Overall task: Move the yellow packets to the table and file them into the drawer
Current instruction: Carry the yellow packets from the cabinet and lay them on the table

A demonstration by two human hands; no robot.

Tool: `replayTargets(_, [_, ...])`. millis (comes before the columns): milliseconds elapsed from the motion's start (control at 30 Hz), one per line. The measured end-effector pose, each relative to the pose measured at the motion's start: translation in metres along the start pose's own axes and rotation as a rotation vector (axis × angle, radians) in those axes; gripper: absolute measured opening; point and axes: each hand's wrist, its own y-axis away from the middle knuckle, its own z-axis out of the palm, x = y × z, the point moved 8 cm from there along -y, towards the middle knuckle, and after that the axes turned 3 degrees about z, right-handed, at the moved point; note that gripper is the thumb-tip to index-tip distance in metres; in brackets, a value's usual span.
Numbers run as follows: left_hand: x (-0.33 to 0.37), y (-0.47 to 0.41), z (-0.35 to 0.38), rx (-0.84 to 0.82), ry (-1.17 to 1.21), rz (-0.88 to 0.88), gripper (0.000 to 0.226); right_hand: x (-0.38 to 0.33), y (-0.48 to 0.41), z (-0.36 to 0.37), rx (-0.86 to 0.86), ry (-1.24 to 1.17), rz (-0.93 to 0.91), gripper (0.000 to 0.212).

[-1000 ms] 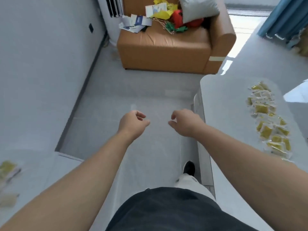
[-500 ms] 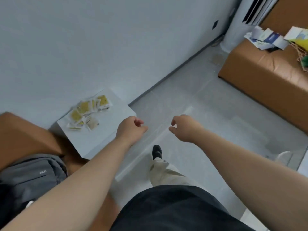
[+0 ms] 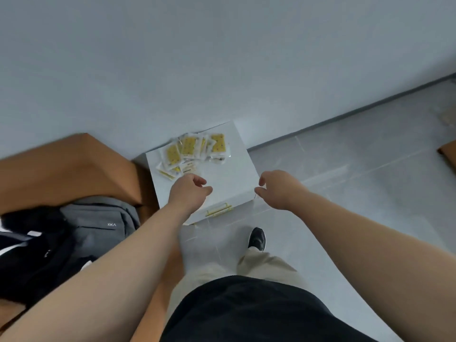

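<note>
Yellow packets [image 3: 192, 150]: we see a loose, overlapping pile on the far-left part of the white cabinet [image 3: 229, 176] top, against the wall [image 3: 222, 58]; neither hand holds one.
Brown seat [image 3: 61, 169]: it stands just left of the cabinet, close to its left edge.
Backpack [image 3: 98, 225]: grey, lying on the seat beside a black garment [image 3: 29, 255]; we read "XIKA" on its front.
Left hand [image 3: 188, 192]: it is over the near-left part of the cabinet top, fingers loosely curled round nothing; the nearest packets lie just beyond its knuckles, and we cannot tell whether they touch.
Packet print: dark dots on the yellow faces; the small writing is too blurred for us to read.
Cabinet top: the right half and the near edge are bare white.
Drawer handle [image 3: 219, 210]: gold, on the front face just under the near edge, between the two wrists.
Right hand [image 3: 278, 188]: at the near-right corner of the cabinet top, fingers loosely bent and empty; the pile lies well to its left.
Floor [image 3: 345, 181]: grey tiles run open to the right of the cabinet; our black shoe [image 3: 257, 239] stands just in front of the drawer.
</note>
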Motion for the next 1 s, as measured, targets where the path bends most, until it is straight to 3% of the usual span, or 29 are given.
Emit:
replayTargets(267, [-0.063, -0.088, -0.025, 0.034, 0.115, -0.232, 0.026, -0.063, -0.097, 0.004, -0.149, -0.031, 0.017, 0.043])
replayTargets(533, [-0.129, -0.215, -0.015, 0.053, -0.063, -0.420, 0.074, -0.097, -0.228, 0.043, -0.138, -0.337, 0.288, 0.047])
replayTargets(700, [-0.145, -0.289, -0.006, 0.081, -0.216, -0.374, 0.107, -0.109, -0.303, 0.081, -0.102, -0.446, 0.539, 0.073])
replayTargets(867, [-0.162, -0.339, 0.013, 0.010, -0.437, -0.337, 0.145, -0.109, -0.359, 0.112, -0.049, -0.457, 0.702, 0.133])
replayTargets(1000, [-0.178, -0.356, 0.029, -0.051, -0.535, -0.316, 0.154, -0.116, -0.379, 0.132, -0.046, -0.385, 0.700, 0.145])
